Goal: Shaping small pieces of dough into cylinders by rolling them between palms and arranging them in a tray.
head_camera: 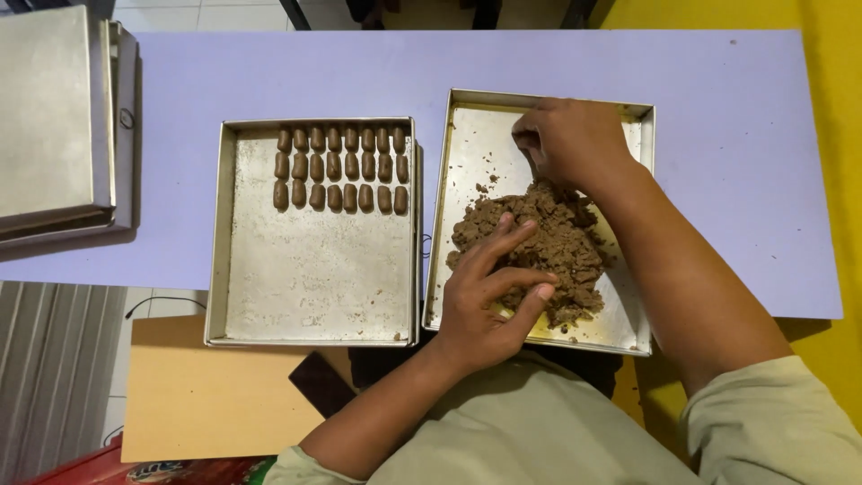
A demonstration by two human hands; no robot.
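On the lilac bench [736,135], two metal baking trays side by side, almost touching. In the right tray [476,162], a crumbly mound of brown dough [548,242], spread over its middle and near half. Left hand [489,292] resting on the near left edge of the mound, fingers [512,235] spread and slightly curled, thumb tucked beneath at the tray's near rim; grip half open, pressing into the dough rather than closed around any piece. Right hand [570,139] at the far edge of the mound, knuckles up, fingers curled under and hidden; impossible to tell how far that grip is closed or whether any dough sits inside it. In the left tray [314,278], three neat rows of small shaped dough logs [341,168] along the far end, rest of the floured base bare. At far left, a stack of upturned metal trays [54,117] on the bench edge. Below the bench, a tan board [206,395] beside pale green sleeves.
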